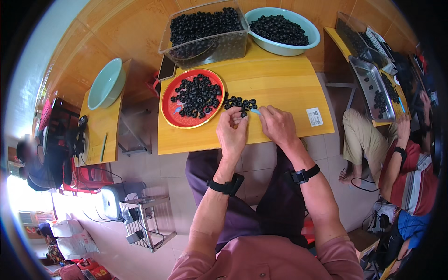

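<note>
My left hand (232, 131) pinches a small black ring-like part (243, 114) between thumb and fingers, above the near part of the yellow table (280, 88). Close beside it, my right hand (278, 124) grips a thin light-blue tool (255, 111), its tip pointing at that part; its exact kind is hidden by the fingers. Just beyond both hands lies a loose group of similar black parts (239, 101). To the left, a red plate (186, 122) with a gold rim holds a heap of them, along with some bluish scraps.
At the table's back stand a clear bin (205, 57) and a pale green basin (284, 48), both full of black parts. A white label (314, 117) is on the right side. Another basin (112, 91) sits on the left table. At right, a person works by a metal tray (361, 74).
</note>
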`<action>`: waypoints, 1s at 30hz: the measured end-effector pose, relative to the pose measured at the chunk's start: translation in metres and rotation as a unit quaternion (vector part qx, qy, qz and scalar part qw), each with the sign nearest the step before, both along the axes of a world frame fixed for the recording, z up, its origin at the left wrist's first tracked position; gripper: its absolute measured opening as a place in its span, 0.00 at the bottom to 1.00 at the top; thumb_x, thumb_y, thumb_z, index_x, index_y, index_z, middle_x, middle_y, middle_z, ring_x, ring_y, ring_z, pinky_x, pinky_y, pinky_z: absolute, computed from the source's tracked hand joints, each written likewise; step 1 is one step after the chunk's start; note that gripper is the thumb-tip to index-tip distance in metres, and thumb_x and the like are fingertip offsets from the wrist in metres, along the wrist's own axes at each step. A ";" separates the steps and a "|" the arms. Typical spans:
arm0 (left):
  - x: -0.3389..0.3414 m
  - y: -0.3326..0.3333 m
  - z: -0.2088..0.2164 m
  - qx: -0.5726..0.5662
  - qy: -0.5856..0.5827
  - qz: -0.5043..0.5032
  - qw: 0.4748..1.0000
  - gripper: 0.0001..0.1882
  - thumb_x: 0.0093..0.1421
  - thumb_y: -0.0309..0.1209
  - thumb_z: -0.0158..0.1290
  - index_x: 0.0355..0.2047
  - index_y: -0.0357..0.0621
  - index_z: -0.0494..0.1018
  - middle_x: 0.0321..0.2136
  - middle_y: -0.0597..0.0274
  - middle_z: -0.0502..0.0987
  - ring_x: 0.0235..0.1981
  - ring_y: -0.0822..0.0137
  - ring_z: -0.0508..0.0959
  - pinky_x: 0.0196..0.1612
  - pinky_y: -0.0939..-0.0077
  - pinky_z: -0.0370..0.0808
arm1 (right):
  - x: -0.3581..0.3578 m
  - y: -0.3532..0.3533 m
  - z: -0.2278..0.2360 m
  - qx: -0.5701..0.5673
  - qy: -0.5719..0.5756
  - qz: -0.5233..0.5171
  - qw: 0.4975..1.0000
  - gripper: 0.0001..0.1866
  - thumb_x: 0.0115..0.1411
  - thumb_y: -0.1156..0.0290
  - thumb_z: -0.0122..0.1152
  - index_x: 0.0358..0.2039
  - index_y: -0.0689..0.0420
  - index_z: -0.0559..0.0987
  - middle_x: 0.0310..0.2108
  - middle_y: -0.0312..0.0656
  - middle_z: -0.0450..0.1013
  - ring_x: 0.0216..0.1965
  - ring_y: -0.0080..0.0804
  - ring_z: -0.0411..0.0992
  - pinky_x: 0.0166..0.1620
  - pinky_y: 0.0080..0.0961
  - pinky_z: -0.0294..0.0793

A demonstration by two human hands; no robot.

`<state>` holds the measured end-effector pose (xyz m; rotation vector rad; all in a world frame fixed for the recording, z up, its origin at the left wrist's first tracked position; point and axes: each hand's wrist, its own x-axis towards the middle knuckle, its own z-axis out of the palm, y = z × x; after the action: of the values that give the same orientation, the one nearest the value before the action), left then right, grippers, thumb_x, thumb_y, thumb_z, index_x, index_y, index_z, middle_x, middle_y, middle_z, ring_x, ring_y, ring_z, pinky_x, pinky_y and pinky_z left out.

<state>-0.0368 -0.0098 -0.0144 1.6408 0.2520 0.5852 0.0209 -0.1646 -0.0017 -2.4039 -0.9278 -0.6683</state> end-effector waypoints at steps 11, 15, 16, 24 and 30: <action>0.000 -0.003 0.005 0.051 0.000 0.013 0.999 0.17 0.58 0.18 0.64 0.48 0.38 0.78 0.34 0.61 0.78 0.32 0.72 0.78 0.38 0.77 0.79 | -0.005 -0.002 0.005 -0.003 -0.027 0.029 0.999 0.02 0.62 0.73 0.62 0.34 0.56 0.79 0.23 0.39 0.72 0.26 0.38 0.77 0.27 0.35 0.77; 0.000 -0.003 0.006 0.069 0.013 0.017 0.997 0.17 0.57 0.18 0.65 0.47 0.39 0.78 0.34 0.60 0.78 0.32 0.71 0.78 0.38 0.77 0.79 | -0.005 -0.002 0.005 -0.008 -0.028 0.028 0.999 0.03 0.61 0.73 0.63 0.35 0.57 0.80 0.23 0.39 0.72 0.26 0.37 0.77 0.27 0.35 0.77; 0.000 -0.003 0.005 0.069 0.013 0.017 0.997 0.17 0.57 0.18 0.65 0.47 0.39 0.78 0.34 0.60 0.78 0.32 0.71 0.78 0.38 0.77 0.79 | -0.005 -0.002 0.005 -0.005 -0.028 0.031 0.999 0.03 0.61 0.73 0.63 0.35 0.57 0.80 0.23 0.39 0.72 0.26 0.37 0.77 0.27 0.35 0.77; -0.001 -0.004 0.007 0.080 0.016 0.012 0.997 0.18 0.57 0.17 0.64 0.48 0.39 0.77 0.34 0.61 0.78 0.31 0.72 0.78 0.38 0.77 0.79 | -0.006 -0.001 0.006 -0.003 -0.025 0.030 0.999 0.02 0.61 0.74 0.63 0.34 0.57 0.80 0.22 0.39 0.72 0.27 0.36 0.78 0.27 0.34 0.77; 0.001 -0.002 0.001 -0.003 0.001 -0.007 1.000 0.18 0.59 0.17 0.64 0.49 0.39 0.76 0.33 0.63 0.78 0.33 0.74 0.78 0.39 0.79 0.78 | -0.004 0.000 0.007 -0.005 -0.014 0.033 0.999 0.02 0.62 0.73 0.62 0.34 0.57 0.80 0.23 0.41 0.73 0.26 0.38 0.78 0.28 0.36 0.78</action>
<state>-0.0362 -0.0115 -0.0131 1.6353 0.2420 0.5716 0.0167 -0.1647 0.0048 -2.3679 -1.0191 -0.6750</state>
